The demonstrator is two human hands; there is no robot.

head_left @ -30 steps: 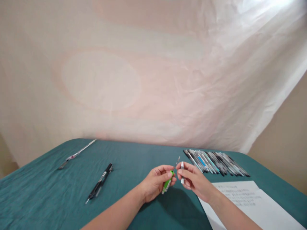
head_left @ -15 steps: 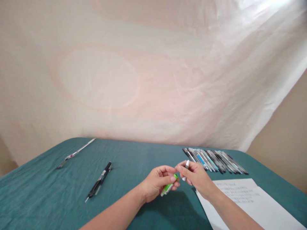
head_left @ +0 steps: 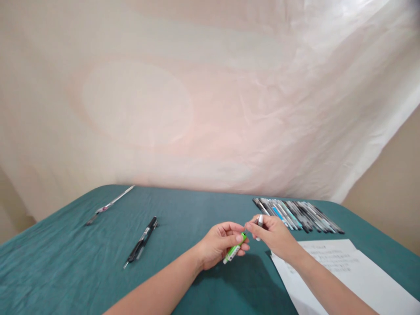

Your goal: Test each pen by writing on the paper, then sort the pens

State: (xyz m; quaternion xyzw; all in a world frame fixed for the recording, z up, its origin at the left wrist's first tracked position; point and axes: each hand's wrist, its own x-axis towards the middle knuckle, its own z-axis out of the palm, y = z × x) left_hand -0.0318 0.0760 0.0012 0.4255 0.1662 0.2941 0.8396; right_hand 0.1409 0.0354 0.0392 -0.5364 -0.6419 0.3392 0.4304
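Observation:
Over the front middle of the table, my left hand [head_left: 220, 246] is closed around a green and white pen barrel [head_left: 235, 250], which tilts with its green end up and to the right. My right hand [head_left: 271, 232] is closed just beside it, pinching a white and grey pen part [head_left: 260, 222] that stands nearly upright between the fingers. Something thin shows near its fingertips, too small to name. The fingertips of both hands almost meet above the green end of the barrel.
A dark green cloth covers the table [head_left: 183, 214]. A black pen [head_left: 141, 243] lies left of my hands, and a thin clear pen [head_left: 111, 204] lies farther left. Several pens [head_left: 298, 215] form a row at the back right. White paper with writing [head_left: 348, 280] lies under my right forearm.
The whole view has shifted slightly, so the table things appear a little higher and to the right. Both hands keep their holds, and the right fingertips sit slightly farther from the green barrel.

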